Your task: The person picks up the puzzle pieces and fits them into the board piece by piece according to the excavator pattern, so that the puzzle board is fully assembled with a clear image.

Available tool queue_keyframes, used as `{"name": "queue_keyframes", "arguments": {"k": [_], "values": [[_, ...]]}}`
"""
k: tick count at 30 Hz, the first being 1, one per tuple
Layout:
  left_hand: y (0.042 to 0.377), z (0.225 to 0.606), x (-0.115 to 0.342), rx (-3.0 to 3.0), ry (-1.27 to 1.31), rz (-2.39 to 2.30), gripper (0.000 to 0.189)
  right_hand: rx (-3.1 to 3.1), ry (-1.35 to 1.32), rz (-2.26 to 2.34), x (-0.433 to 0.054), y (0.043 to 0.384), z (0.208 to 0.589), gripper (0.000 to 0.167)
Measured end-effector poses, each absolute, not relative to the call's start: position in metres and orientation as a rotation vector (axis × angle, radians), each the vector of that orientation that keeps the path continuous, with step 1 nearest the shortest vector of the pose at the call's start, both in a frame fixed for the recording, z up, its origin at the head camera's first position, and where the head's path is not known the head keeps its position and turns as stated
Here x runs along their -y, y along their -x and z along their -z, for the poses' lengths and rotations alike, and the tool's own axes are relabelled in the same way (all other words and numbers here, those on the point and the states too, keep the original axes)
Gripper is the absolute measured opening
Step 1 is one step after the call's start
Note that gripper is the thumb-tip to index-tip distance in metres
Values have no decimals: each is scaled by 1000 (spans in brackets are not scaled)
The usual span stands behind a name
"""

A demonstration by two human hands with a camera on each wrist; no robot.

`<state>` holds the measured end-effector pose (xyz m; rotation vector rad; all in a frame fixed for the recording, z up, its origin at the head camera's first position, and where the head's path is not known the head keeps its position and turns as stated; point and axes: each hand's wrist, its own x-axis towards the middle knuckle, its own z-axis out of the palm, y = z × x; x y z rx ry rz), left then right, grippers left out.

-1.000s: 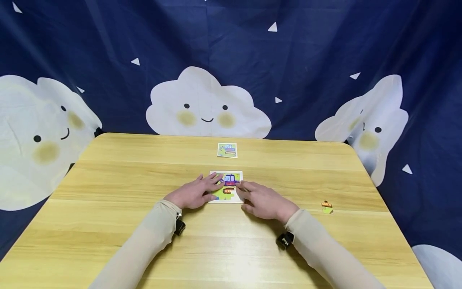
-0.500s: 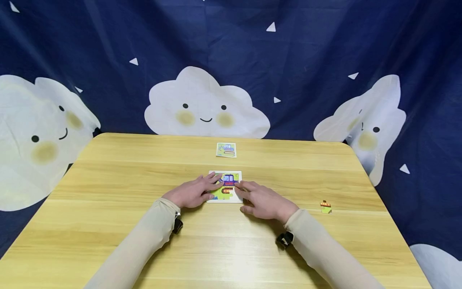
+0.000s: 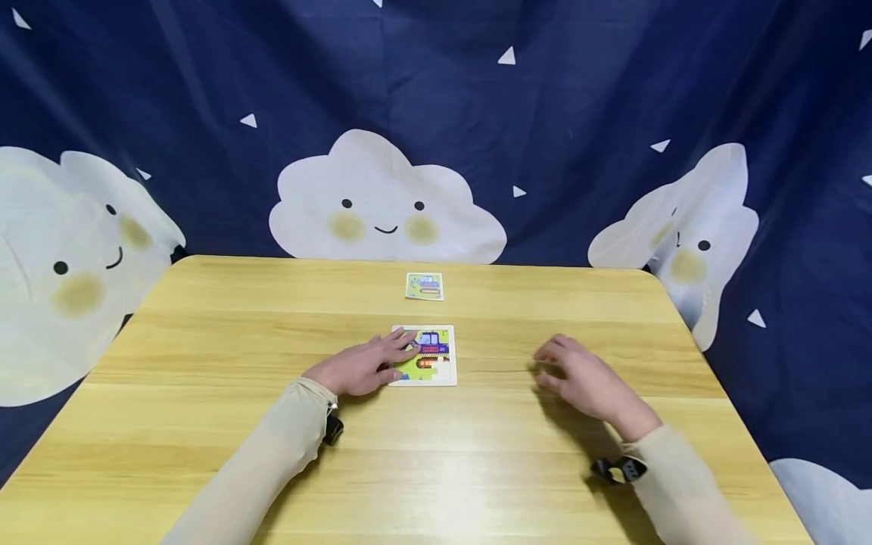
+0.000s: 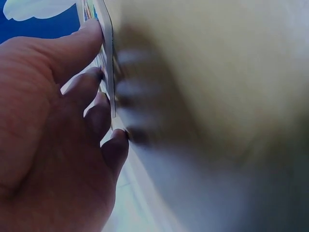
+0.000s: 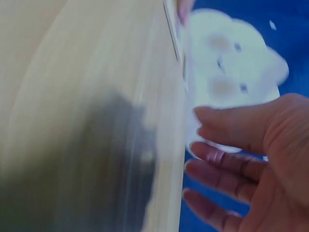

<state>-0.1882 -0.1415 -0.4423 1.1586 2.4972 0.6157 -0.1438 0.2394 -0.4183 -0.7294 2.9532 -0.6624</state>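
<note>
A small jigsaw puzzle board point(image 3: 446, 372) with a white frame lies at the middle of the table. Its picture is a blue and red digger on yellow-green, and its lower right corner shows bare white. My left hand point(image 3: 364, 366) rests on the board's left side with extended fingers; in the left wrist view the thumb point(image 4: 87, 41) and fingertips lie along its edge. My right hand point(image 3: 591, 382) hovers over the table to the right of the board, fingers loosely bent, holding nothing in the right wrist view. The loose puzzle piece on the right is hidden behind this hand.
Behind the board lies a small picture card point(image 3: 425, 286) with a similar digger. The wooden table point(image 3: 272, 303) has rounded far corners. Beyond it hangs a dark blue curtain point(image 3: 545, 98) with smiling white clouds.
My right hand has left the board and moved right, covering the spot where the loose piece was seen. My left hand has stayed on the board.
</note>
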Motion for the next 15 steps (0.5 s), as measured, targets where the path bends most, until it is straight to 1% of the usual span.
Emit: {"name": "queue_keyframes", "arguments": {"k": [2, 7, 11, 15], "values": [[188, 443, 141, -2504, -1157, -613, 50, -3008, 621, 640, -262, 138, 418, 29], [188, 443, 140, -2502, -1099, -614, 52, -3051, 389, 543, -311, 124, 423, 39], [188, 443, 139, -2503, -1062, -619, 54, -3008, 361, 572, -332, 117, 431, 43], [188, 443, 139, -2504, -1056, -639, 55, -3007, 384, 617, -340, 115, 438, 42]]}}
